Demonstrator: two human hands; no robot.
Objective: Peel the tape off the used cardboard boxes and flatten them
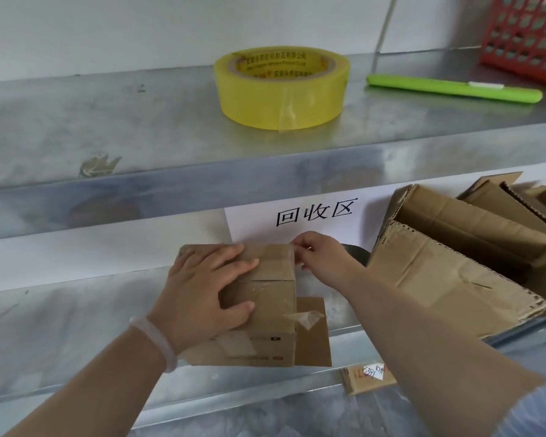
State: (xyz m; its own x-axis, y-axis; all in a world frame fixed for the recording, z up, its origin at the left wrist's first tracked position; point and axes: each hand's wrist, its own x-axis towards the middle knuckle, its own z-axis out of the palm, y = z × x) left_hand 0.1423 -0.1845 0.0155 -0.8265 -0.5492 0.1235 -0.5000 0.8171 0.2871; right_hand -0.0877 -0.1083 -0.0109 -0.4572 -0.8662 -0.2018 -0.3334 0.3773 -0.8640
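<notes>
We see a metal rack with two shelves. On the lower shelf [60, 326], at the right end, a pile of opened cardboard boxes [438, 272] leans against the back wall. Near the middle of this shelf, at its front edge, a small box [265, 291] stands on a flat piece of cardboard [312, 342].

The left hand [199, 288] grasps the small box from the left, with the fingers spread over its top and the thumb on its near face. The right hand [322, 257] is just beyond the box's far right top corner, where its fingertips pinch the end of the clear tape [279, 258] that runs over the top. A loose scrap of tape [304, 318] sticks out from the box's right side.

A paper sign [312, 216] hangs on the wall behind the hands.

On the upper shelf [108, 121], a red basket [527, 36] sits at the right end, a yellow tape roll [281, 93] lies near the middle, and a green knife [454, 89] lies between them.
</notes>
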